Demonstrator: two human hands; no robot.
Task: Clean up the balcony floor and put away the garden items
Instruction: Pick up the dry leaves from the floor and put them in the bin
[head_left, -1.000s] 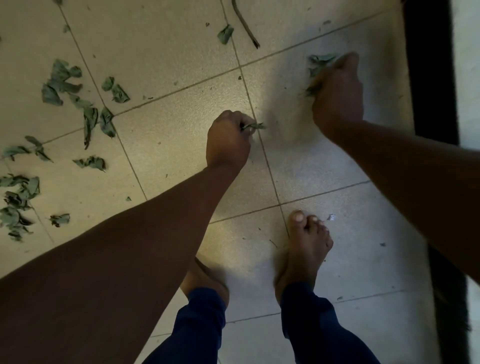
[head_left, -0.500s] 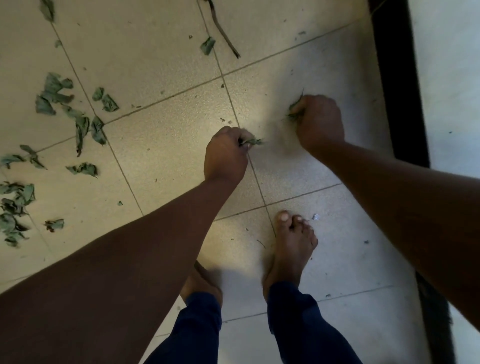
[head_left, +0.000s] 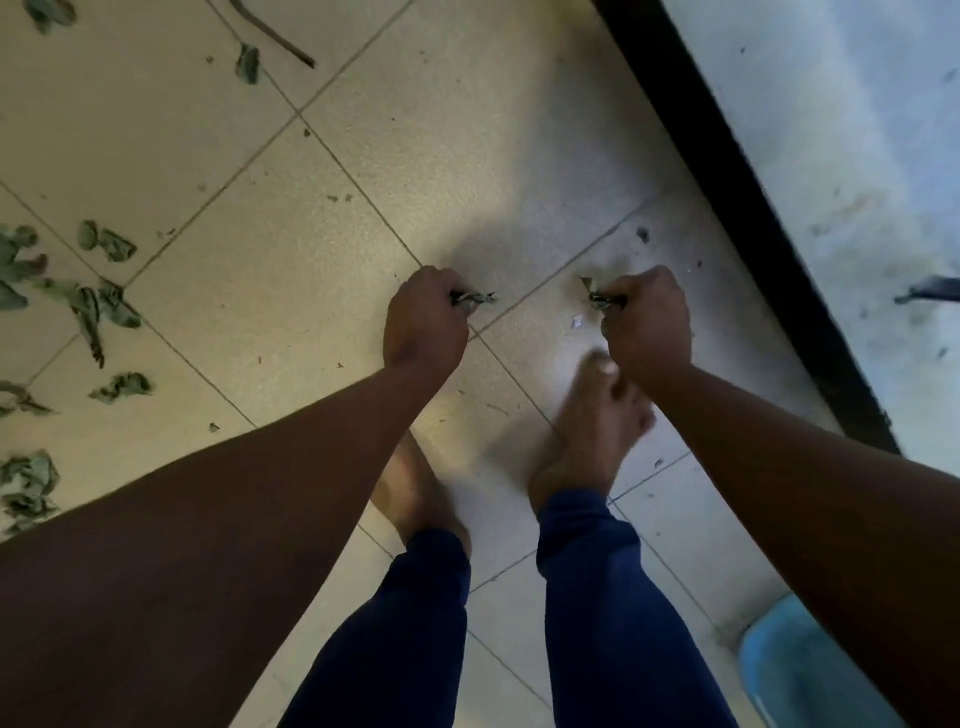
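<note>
Both fists hang above the tiled floor (head_left: 322, 270): left hand (head_left: 427, 322) grips dried leaves (head_left: 474, 298), right hand (head_left: 647, 325) grips a leaf clump (head_left: 597, 295); loose leaves (head_left: 104, 306) lie left of them.

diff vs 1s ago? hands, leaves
Right hand pulled back from the far tile toward the bare feet, gripping the dried green leaf scraps it gathered there. Left hand stays clenched on its own leaf bits. Loose leaves at left untouched.
</note>
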